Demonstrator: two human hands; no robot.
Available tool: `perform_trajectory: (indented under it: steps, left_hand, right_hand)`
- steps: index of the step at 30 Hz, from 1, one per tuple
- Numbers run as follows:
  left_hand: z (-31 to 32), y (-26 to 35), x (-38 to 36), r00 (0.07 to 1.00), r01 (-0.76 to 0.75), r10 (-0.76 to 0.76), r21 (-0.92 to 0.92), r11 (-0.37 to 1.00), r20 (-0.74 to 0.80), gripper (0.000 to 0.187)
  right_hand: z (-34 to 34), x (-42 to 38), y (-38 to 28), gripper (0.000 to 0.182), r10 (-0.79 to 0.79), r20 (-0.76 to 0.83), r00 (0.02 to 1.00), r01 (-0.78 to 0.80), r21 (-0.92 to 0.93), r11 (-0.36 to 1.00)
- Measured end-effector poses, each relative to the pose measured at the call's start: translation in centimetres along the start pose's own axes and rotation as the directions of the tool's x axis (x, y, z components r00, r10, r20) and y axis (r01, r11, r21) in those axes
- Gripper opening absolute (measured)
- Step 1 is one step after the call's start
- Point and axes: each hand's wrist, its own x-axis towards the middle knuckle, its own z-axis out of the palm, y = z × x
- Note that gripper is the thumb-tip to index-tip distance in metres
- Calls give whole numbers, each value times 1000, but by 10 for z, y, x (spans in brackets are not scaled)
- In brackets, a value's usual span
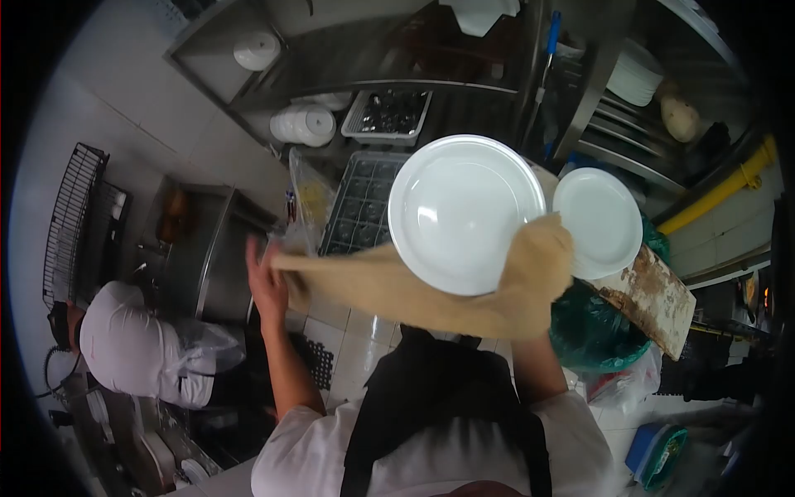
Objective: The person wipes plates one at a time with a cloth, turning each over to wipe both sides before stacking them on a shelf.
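A tan cloth (364,286) stretches across in front of my body. My left hand (269,286) pinches one end of it, with some fingers pointing up. The other end is wrapped over my right hand, which is hidden; only the right forearm (538,369) shows below. Through the cloth my right hand grips the edge of a large round white plate (468,211), tilted with its shiny inner face toward me. A smaller white plate (598,222) is just to the right, beside the cloth-covered hand.
Ahead are a grey divided rack (360,199), a white basket of cutlery (387,116) and stacked white dishes (302,124). On the right are a green-bagged bin (596,327), a worn board (654,298) and a yellow pipe (720,190). Another person (132,348) bends at the left.
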Motion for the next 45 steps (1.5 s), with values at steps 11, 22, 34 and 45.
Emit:
perform_trajectory:
  steps: [11, 22, 34, 45]
  left_hand:
    - [74, 178, 46, 553, -507, 689, -466, 725, 469, 84]
    - [90, 194, 28, 471, -476, 756, -591, 651, 454, 60]
    - [95, 213, 48, 298, -542, 759, -552, 634, 578, 77]
    - [104, 222, 34, 387, -489, 747, -566, 663, 541, 81]
  right_hand:
    - [74, -17, -55, 64, -64, 252, 966, -37, 377, 925]
    - [48, -3, -51, 65, 65, 247, 967, -176, 459, 871]
    - [29, 0, -41, 66, 133, 238, 962, -236, 485, 842]
    - [-28, 15, -72, 52, 133, 518, 845, -151, -7, 989]
